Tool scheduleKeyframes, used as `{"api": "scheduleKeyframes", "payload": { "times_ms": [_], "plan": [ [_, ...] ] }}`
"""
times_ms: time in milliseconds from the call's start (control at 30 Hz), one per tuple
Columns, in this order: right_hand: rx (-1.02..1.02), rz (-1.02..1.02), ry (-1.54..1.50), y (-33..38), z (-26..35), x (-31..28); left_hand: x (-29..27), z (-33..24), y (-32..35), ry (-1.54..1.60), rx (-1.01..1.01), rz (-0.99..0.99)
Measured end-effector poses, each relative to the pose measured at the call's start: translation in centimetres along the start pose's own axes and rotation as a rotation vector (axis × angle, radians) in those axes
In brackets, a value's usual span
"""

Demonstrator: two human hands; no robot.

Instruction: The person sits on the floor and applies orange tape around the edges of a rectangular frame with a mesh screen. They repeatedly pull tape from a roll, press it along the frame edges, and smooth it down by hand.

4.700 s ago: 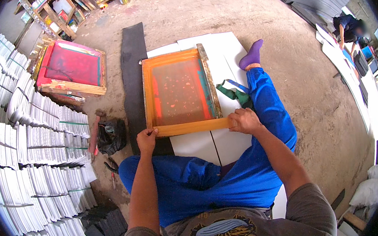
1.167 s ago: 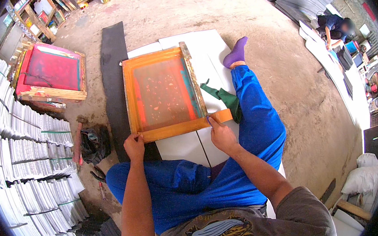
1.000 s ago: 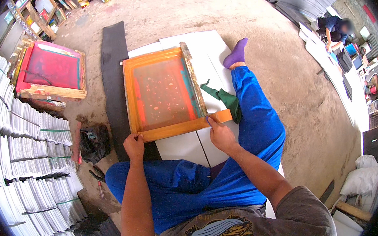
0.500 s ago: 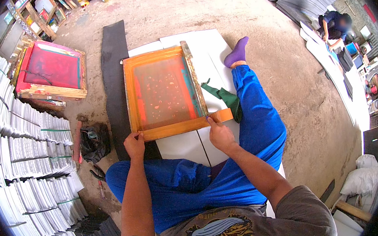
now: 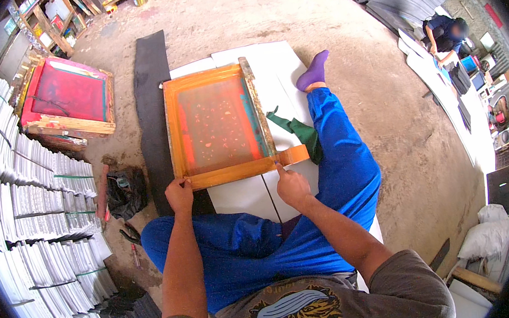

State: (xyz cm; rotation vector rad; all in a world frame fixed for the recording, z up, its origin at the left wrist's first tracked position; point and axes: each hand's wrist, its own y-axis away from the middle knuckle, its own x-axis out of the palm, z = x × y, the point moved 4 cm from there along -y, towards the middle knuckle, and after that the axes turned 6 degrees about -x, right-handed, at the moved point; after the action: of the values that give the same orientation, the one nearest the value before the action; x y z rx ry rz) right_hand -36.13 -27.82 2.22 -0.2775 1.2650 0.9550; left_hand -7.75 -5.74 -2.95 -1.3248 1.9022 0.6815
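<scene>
An orange wooden screen frame (image 5: 218, 126) lies flat on white boards (image 5: 271, 73) on the floor, its near rail pinched at the left corner by the left hand (image 5: 179, 196) to steady it, while the right hand (image 5: 292, 186) presses brown tape (image 5: 293, 154) down at the right corner, beside a green cloth (image 5: 300, 132).

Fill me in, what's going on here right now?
A person sits on the floor with a wooden screen-printing frame lying on white boards in front of them. The left hand grips the frame's near left corner; the right hand touches the near right corner, where an orange tape roll lies. A green cloth sits beside the frame, a second red frame farther left.
</scene>
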Motion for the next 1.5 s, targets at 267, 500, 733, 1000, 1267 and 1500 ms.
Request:
{"api": "scheduleKeyframes", "payload": {
  "times_ms": [267, 500, 733, 1000, 1267, 1500],
  "plan": [
    [-0.007, -0.115, -0.015, 2.4, -2.2, 2.0, 0.4, -0.2, -0.1, 0.034, -0.035, 0.009],
    [0.083, -0.278, -0.115, 1.5, -3.5, -3.7, 0.0, 0.0, -0.1, 0.041, -0.022, 0.026],
    [0.060, -0.165, -0.124, -5.0, -7.3, -6.7, 0.0, 1.0, -0.3, 0.182, 0.026, 0.012],
    [0.037, -0.164, -0.189, -3.0, -11.2, -4.7, -0.1, 1.3, -0.6, 0.154, -0.071, 0.039],
    [-0.027, -0.470, -0.405, -6.4, -10.0, -9.5, -0.4, 1.8, -0.9, 0.161, -0.105, 0.057],
    [0.121, -0.545, -0.313, -16.3, -11.6, -8.0, -0.4, 1.8, -0.6, 0.215, -0.114, 0.095]
  ]
}}
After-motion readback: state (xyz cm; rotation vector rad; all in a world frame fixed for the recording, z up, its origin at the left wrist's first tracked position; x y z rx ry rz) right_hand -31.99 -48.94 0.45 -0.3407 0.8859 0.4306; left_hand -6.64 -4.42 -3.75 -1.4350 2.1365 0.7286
